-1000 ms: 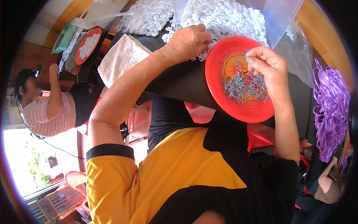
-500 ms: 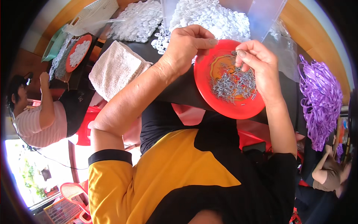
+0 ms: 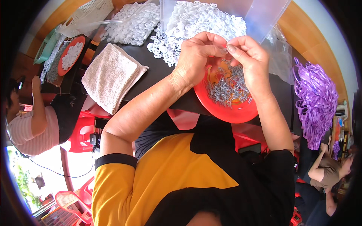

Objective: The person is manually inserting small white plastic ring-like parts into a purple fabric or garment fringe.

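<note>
Over the far side of a red bowl (image 3: 230,116), my left hand (image 3: 196,56) and my right hand (image 3: 252,62) meet at the fingertips. Each hand is closed in a pinch. Whatever lies between the fingertips is too small to make out. Inside the bowl is a loose heap of small grey metal pins (image 3: 228,90), partly covered by my hands. Just beyond my left hand, small white plastic pieces (image 3: 164,49) with holes are scattered on the dark table (image 3: 156,71).
A clear plastic box (image 3: 264,20) holds more white pieces, beside another white heap (image 3: 132,22). A folded beige towel (image 3: 109,77) lies left. Purple ribbon-like strips (image 3: 315,101) hang in a bundle at right. People sit at both sides, one in a striped top (image 3: 28,126).
My hands were apart above the bowl; now their fingertips have come together. The right hand has moved left and up from over the pins. The whole view has shifted slightly.
</note>
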Tool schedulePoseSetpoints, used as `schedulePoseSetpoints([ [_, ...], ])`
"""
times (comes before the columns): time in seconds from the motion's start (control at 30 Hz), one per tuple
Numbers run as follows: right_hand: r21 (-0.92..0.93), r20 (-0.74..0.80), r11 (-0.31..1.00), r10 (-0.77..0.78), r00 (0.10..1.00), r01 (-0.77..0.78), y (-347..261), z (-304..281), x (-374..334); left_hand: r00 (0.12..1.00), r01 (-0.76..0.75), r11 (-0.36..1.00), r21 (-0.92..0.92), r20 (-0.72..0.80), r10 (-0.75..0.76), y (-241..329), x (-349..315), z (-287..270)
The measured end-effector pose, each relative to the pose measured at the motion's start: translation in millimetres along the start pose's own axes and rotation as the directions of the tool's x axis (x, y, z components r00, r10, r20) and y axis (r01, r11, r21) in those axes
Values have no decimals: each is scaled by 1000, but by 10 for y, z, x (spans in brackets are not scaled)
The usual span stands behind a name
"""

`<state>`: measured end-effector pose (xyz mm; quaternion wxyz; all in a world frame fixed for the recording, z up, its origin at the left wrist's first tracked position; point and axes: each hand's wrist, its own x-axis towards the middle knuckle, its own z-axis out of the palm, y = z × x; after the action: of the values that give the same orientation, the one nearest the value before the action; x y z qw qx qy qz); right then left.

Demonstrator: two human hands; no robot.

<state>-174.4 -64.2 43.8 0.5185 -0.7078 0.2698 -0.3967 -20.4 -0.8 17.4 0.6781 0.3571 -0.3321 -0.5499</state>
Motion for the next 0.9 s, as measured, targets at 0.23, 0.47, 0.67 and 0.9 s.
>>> schedulePoseSetpoints([
  [0.23,80,13,996,31,999,-32,129,-43,1,999,10,1000,21,34,-11,-78,0,-28],
  [0.47,329,114,924,168,979,-197,81,-134,12,940,-334,890,311,184,289,-100,-51,-25],
  [0.67,395,141,877,236,961,-273,115,-129,-16,906,-424,781,458,212,367,-72,-64,-30],
  [0.9,107,-9,994,20,1000,-19,146,-25,-76,998,-61,981,183,-6,63,-58,10,-80],
])
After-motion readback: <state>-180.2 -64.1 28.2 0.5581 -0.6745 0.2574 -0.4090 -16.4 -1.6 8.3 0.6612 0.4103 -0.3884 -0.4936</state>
